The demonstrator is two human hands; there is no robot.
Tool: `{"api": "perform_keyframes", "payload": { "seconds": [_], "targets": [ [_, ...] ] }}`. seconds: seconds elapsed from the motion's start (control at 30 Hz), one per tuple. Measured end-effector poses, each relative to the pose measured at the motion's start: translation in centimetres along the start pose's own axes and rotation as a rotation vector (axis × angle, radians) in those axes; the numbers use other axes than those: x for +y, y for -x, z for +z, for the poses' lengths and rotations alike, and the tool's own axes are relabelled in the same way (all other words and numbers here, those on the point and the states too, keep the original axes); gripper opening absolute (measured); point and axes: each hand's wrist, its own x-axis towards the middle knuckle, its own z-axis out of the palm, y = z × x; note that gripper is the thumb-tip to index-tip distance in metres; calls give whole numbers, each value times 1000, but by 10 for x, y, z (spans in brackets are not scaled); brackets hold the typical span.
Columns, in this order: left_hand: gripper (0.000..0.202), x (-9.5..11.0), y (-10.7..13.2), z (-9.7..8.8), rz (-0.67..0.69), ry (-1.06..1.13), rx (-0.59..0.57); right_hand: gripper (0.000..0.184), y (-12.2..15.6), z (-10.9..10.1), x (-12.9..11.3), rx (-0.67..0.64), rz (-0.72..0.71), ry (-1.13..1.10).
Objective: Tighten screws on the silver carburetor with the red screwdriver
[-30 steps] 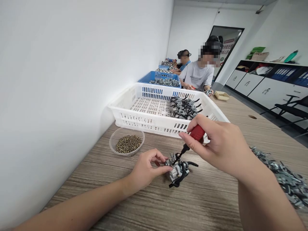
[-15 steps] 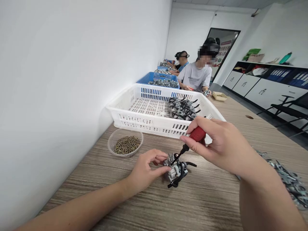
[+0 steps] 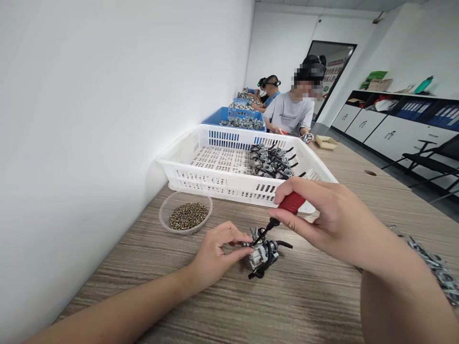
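A small grey metal carburetor (image 3: pixel 263 252) with black hoses rests on the wooden table (image 3: pixel 287 301). My left hand (image 3: pixel 215 253) pinches its left side between thumb and fingers. My right hand (image 3: pixel 322 217) is wrapped round a red-handled screwdriver (image 3: pixel 287 208), whose black tip touches the top of the carburetor.
A clear bowl of brass screws (image 3: pixel 186 217) sits to the left. Behind it stands a white slotted basket (image 3: pixel 215 177) with several carburetors in its right part. Loose metal parts (image 3: pixel 435 272) lie at right. A blue basket (image 3: pixel 233 117) and seated co-workers (image 3: pixel 292 112) are farther along the table.
Both hands stay on the carburetor and screwdriver. The screwdriver handle has shifted slightly in my right fingers. The view has drifted a little.
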Motion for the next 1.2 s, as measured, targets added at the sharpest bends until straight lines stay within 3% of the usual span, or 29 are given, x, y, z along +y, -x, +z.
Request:
{"api": "perform_keyframes", "payload": {
  "seconds": [0.13,0.4,0.93,1.2],
  "targets": [
    [15,0,0,-1,4,-7,-2,24,2,2,2,21,57,110],
    [13,0,1,0,-5,-6,4,6,5,-8,0,-158,56,-212],
    [12,1,2,1,-54,-5,26,12,5,1,-14,-10,51,141],
    [12,4,0,1,-43,-13,18,13,5,-4,-12,-91,83,36]
  ]
}}
